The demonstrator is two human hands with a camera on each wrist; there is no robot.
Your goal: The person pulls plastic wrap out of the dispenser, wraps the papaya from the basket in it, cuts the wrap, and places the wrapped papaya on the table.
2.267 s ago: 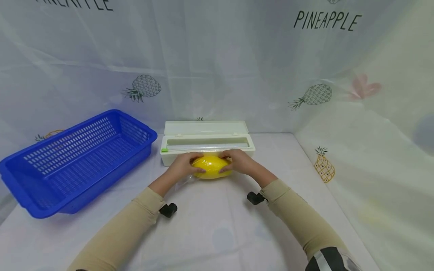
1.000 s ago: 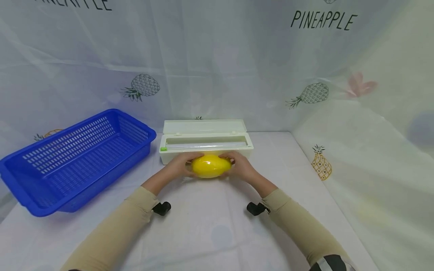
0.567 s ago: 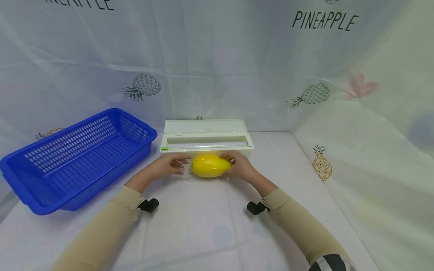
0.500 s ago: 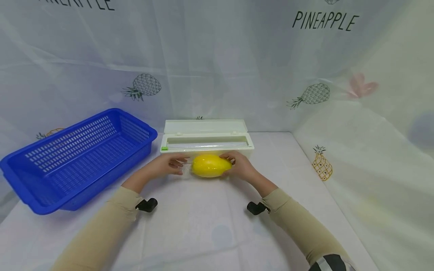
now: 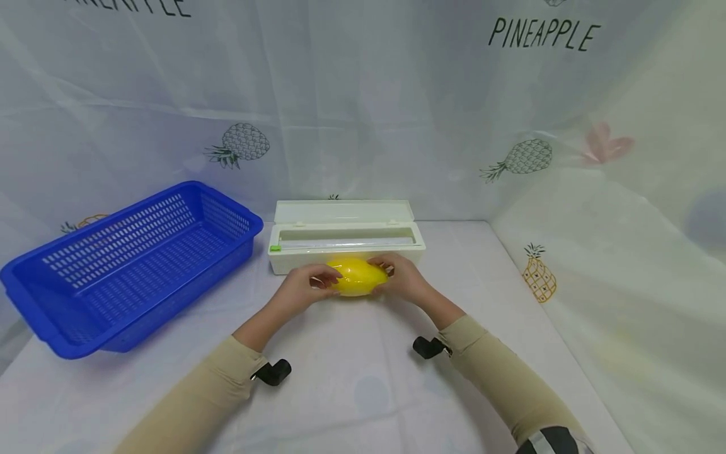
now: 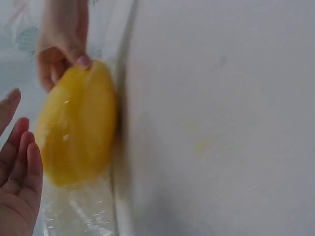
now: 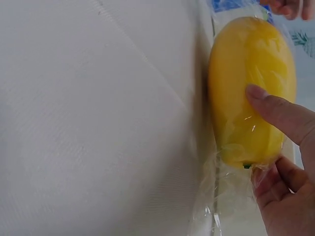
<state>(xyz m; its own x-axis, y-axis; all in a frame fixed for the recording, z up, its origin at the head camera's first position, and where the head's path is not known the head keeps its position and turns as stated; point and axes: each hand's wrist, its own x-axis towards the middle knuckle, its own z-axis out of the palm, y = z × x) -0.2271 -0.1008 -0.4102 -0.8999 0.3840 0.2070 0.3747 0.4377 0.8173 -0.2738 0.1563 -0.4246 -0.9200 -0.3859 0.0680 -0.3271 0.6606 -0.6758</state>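
Observation:
A smooth yellow fruit (image 5: 358, 277), long and oval like a mango, lies in front of a white cling film box in the head view. Clear cling film (image 7: 216, 191) wraps the fruit and sticks out loosely past its ends. My right hand (image 5: 401, 277) holds the stem end; in the right wrist view its thumb presses on the side, near a small green stem nub. My left hand (image 5: 303, 287) is at the other end. In the left wrist view, the left fingers (image 6: 19, 157) are spread and nearly straight, beside the fruit. Whether they touch film is unclear.
The white cling film box (image 5: 295, 260) stands with its lid (image 5: 343, 212) raised, a roll (image 5: 346, 242) inside and a green slider at left. A blue perforated basket (image 5: 119, 337) is at the left. A printed curtain hangs behind the white-covered table.
Half a second ago my left hand was farther left, apart from the fruit with film stretched between; now it has come right, up against the fruit's left end. The right hand stays put.

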